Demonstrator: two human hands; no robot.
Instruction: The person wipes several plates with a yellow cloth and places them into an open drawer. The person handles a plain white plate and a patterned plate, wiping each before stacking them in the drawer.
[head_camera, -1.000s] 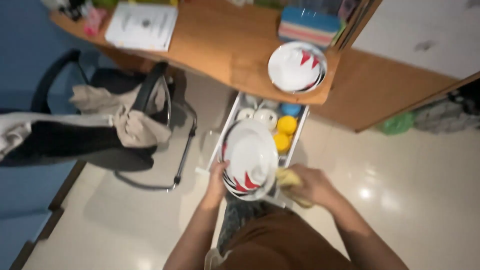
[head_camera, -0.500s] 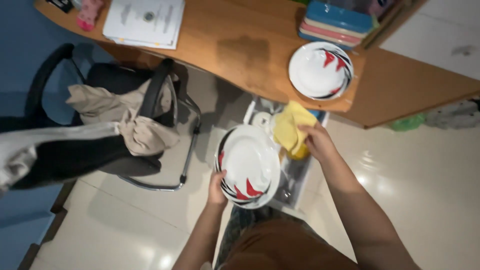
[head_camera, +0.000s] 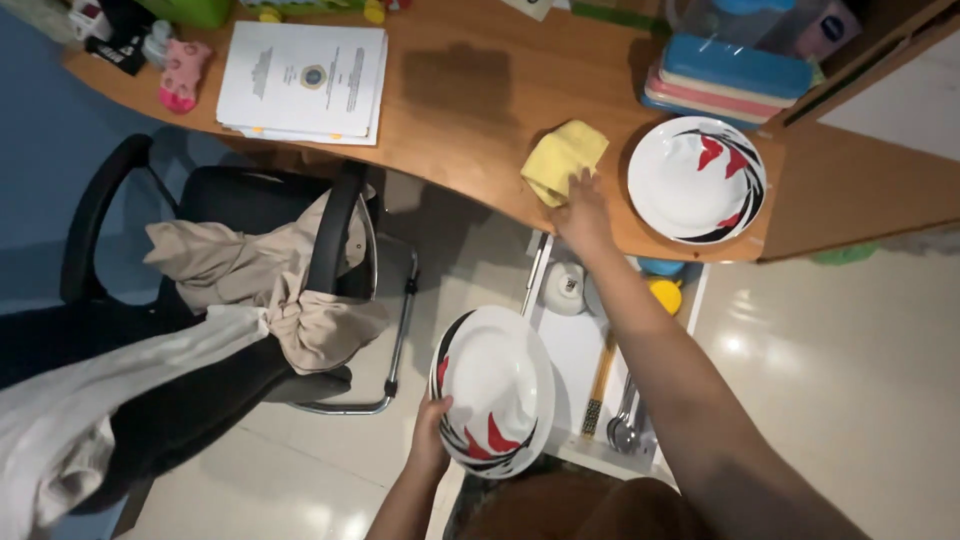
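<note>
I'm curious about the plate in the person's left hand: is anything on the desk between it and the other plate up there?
Yes. The right hand rests on a yellow cloth on the desk, just left of the second plate. The left hand holds its plate lower, over the open drawer.

Light: dim, bluish indoors
Glare: bright spots on glossy cream floor tiles (head_camera: 800, 350)
Shadow: dark patch on orange wooden tabletop (head_camera: 470, 85)
Sharpness: slightly soft

Desk (head_camera: 470, 110), middle: bare wood is left between the stapled papers (head_camera: 302, 80) and the yellow cloth (head_camera: 563, 160). Right end: blocked by a plate (head_camera: 696, 180) and stacked lidded boxes (head_camera: 730, 75). Front edge, left: approach is barred by the draped office chair (head_camera: 250, 270).
</note>
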